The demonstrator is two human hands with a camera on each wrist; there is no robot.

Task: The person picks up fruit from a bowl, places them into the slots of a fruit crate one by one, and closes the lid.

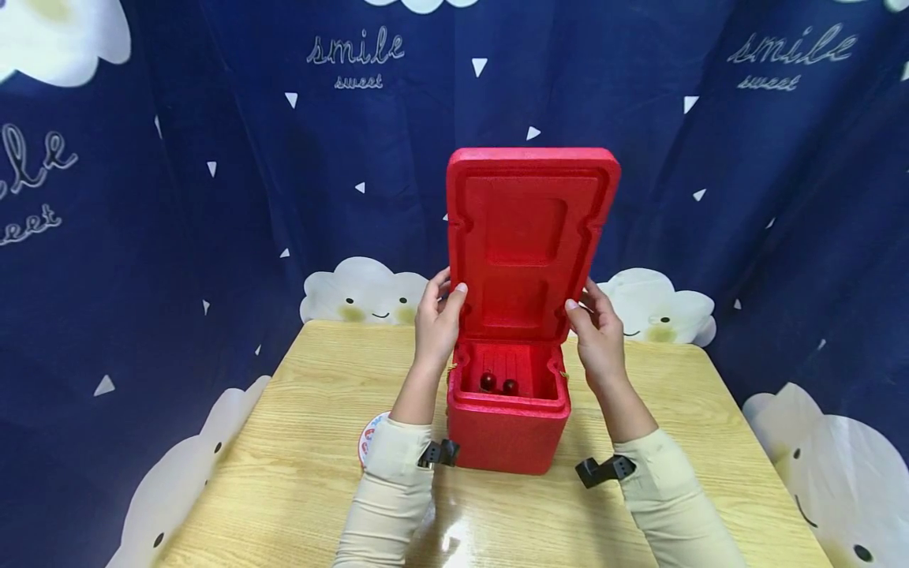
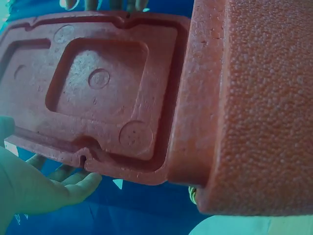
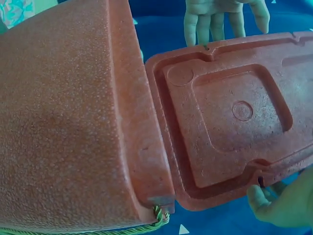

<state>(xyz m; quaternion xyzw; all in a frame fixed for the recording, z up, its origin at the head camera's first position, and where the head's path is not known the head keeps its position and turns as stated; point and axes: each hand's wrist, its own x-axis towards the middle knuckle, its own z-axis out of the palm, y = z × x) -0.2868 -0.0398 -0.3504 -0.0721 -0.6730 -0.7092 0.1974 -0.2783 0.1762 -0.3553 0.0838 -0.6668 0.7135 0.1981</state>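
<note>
A red foam box stands on the table with its lid raised nearly upright at the back, inner side facing me. My left hand holds the lid's left edge, thumb at the front and fingers behind. On the opposite edge my right hand grips the lid in the same way, with the thumb near a notch in the right wrist view. Inside the box lie two small dark red balls, one on the left and one on the right. The box's lower inside is hidden by its front wall.
A round plate with a red and blue pattern is partly hidden behind the left sleeve. Twisted yellow-green cord runs along the box's side. The wooden table ends at a dark blue curtain with clouds and lettering.
</note>
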